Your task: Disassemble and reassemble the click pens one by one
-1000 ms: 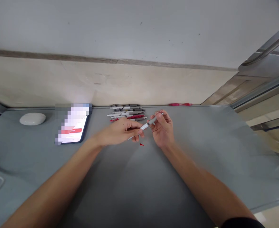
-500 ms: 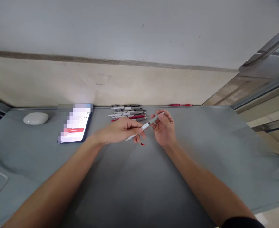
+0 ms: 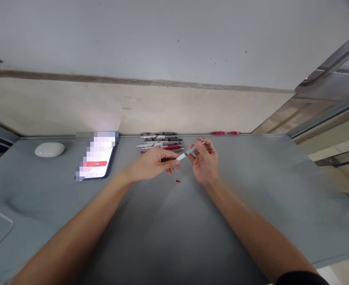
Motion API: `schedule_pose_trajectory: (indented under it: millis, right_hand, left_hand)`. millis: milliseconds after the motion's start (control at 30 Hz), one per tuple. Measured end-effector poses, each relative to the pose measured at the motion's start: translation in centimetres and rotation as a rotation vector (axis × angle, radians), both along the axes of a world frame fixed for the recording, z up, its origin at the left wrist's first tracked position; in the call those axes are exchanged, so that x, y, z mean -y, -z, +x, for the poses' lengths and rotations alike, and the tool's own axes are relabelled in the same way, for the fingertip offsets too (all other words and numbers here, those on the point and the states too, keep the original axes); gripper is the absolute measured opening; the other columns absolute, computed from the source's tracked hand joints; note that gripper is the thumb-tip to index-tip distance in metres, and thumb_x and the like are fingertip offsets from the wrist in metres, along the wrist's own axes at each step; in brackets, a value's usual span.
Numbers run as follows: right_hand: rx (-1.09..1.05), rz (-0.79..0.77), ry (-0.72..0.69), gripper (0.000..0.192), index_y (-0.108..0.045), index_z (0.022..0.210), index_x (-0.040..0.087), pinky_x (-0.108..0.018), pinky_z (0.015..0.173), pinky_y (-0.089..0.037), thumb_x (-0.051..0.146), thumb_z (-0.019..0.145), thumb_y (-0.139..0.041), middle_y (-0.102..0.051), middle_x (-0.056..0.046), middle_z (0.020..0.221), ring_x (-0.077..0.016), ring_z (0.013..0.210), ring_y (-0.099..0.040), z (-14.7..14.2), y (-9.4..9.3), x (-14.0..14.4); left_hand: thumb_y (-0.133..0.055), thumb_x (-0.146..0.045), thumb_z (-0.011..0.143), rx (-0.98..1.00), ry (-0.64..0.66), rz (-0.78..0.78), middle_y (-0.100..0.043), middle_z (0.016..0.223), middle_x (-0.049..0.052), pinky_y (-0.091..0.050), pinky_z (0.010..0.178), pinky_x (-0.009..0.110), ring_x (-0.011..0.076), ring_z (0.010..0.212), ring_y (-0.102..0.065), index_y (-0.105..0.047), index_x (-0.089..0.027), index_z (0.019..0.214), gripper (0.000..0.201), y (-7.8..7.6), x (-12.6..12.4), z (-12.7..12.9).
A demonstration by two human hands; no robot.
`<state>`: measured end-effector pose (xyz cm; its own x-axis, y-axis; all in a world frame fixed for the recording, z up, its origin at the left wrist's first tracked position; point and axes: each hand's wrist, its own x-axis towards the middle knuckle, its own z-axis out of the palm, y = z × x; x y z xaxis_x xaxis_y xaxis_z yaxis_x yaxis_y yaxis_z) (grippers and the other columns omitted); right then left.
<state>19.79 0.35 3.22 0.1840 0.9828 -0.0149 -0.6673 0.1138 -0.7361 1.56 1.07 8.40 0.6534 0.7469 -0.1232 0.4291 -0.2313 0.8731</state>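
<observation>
Both hands grip one grey pen point(image 3: 187, 152) between them (left hand point(image 3: 152, 163), right hand point(image 3: 204, 162)), above the table point(image 3: 251, 190)

Two bare hands hold one grey pen point(image 3: 186, 152) above a grey surface point(image 3: 168, 229). The left hand point(image 3: 152, 163) and right hand point(image 3: 204, 162) pinch opposite ends. Beyond the fingers point(image 3: 172, 160) lies a row of pens point(image 3: 160, 141); just below them, a small red piece point(image 3: 178, 181).

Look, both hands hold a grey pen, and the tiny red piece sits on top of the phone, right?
Not quite. In the head view both hands, left hand and right hand, do hold the grey pen, but the tiny red piece lies on the grey table, apart from the phone.
</observation>
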Motion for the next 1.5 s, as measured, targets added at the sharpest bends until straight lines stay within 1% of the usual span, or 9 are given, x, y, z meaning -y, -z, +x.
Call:
schedule_pose_trajectory:
  millis: [133,367,467,600,667,833,1033,1267,1500]
  right_hand:
    - [-0.01,0.06,-0.098,0.024,-0.066,0.081,0.026,-0.023,0.062,-0.061,0.029,0.065,-0.084,-0.069,0.008,0.084,-0.0109,0.075,-0.071,0.5,-0.2,0.1]
    - [-0.001,0.095,-0.17,0.021,-0.064,0.078,0.026,-0.022,0.059,-0.061,0.029,0.067,-0.082,-0.065,0.008,0.079,-0.0105,0.073,-0.07,0.7,-0.5,0.1]
    - [0.001,0.096,-0.149,0.023,-0.064,0.078,0.026,-0.021,0.057,-0.06,0.03,0.066,-0.083,-0.064,0.008,0.079,-0.0091,0.07,-0.068,0.5,-0.3,0.0]
    - [-0.022,0.027,-0.038,0.027,-0.06,0.075,0.025,-0.019,0.058,-0.058,0.029,0.064,-0.085,-0.064,0.01,0.076,-0.0071,0.067,-0.066,0.2,0.0,-0.2]
    - [-0.024,0.004,-0.008,0.028,-0.059,0.075,0.026,-0.018,0.058,-0.057,0.028,0.065,-0.085,-0.063,0.01,0.075,-0.0067,0.067,-0.066,0.1,0.0,-0.2]
    - [-0.018,0.026,-0.067,0.026,-0.064,0.08,0.027,-0.02,0.06,-0.059,0.029,0.064,-0.085,-0.067,0.009,0.081,-0.0081,0.071,-0.069,0.3,-0.1,-0.1]
    - [-0.024,0.068,-0.138,0.022,-0.065,0.078,0.027,-0.023,0.063,-0.061,0.028,0.065,-0.084,-0.066,0.009,0.08,-0.0093,0.073,-0.069,0.5,-0.2,-0.1]
    - [-0.043,-0.025,0.006,0.027,-0.061,0.075,0.025,-0.02,0.06,-0.058,0.025,0.063,-0.086,-0.065,0.01,0.075,-0.0069,0.066,-0.066,-0.2,-0.2,-0.2]
    - [0.014,0.031,-0.09,0.023,-0.066,0.084,0.028,-0.023,0.063,-0.06,0.031,0.068,-0.082,-0.071,0.007,0.09,-0.0104,0.076,-0.07,0.5,0.0,0.0]
  left_hand:
    - [-0.052,-0.034,0.094,0.04,0.052,-0.065,-0.071,0.079,0.002,-0.05,0.069,0.024,0.0147,0.075,-0.066,-0.072,-0.019,0.087,0.026,-0.4,-0.1,-0.4]
    - [-0.053,-0.041,0.096,0.154,0.175,-0.283,-0.073,0.086,0.007,-0.053,0.08,0.032,0.0189,0.085,-0.07,-0.073,-0.018,0.1,0.03,0.2,-0.3,-0.9]
    - [-0.053,-0.039,0.096,0.133,0.163,-0.237,-0.071,0.081,0.005,-0.052,0.077,0.03,0.0179,0.082,-0.069,-0.072,-0.017,0.094,0.029,0.2,-0.3,-0.6]
    - [-0.054,-0.033,0.092,0.03,0.035,-0.015,-0.068,0.075,0.001,-0.046,0.065,0.024,0.0146,0.074,-0.063,-0.071,-0.018,0.085,0.023,0.0,-0.1,0.0]
    - [-0.053,-0.031,0.091,0.003,-0.009,0.041,-0.067,0.075,0.0,-0.045,0.064,0.023,0.0142,0.072,-0.063,-0.07,-0.019,0.085,0.022,0.0,0.0,0.2]
    - [-0.051,-0.029,0.092,0.007,0.035,-0.035,-0.07,0.078,0.001,-0.048,0.067,0.024,0.0148,0.076,-0.065,-0.071,-0.019,0.089,0.023,-0.2,-0.2,0.0]
    - [-0.05,-0.038,0.095,0.076,0.136,-0.126,-0.071,0.084,0.005,-0.05,0.071,0.026,0.0149,0.075,-0.065,-0.071,-0.018,0.09,0.03,0.0,-0.3,-0.3]
    - [-0.055,-0.031,0.09,0.011,-0.061,0.069,-0.066,0.074,-0.001,-0.045,0.065,0.023,0.0141,0.072,-0.061,-0.07,-0.019,0.085,0.02,0.5,0.2,0.7]
    - [-0.052,-0.034,0.092,0.057,0.004,-0.108,-0.07,0.079,0.002,-0.049,0.068,0.024,0.0154,0.077,-0.066,-0.071,-0.018,0.089,0.025,0.4,-0.1,0.0]
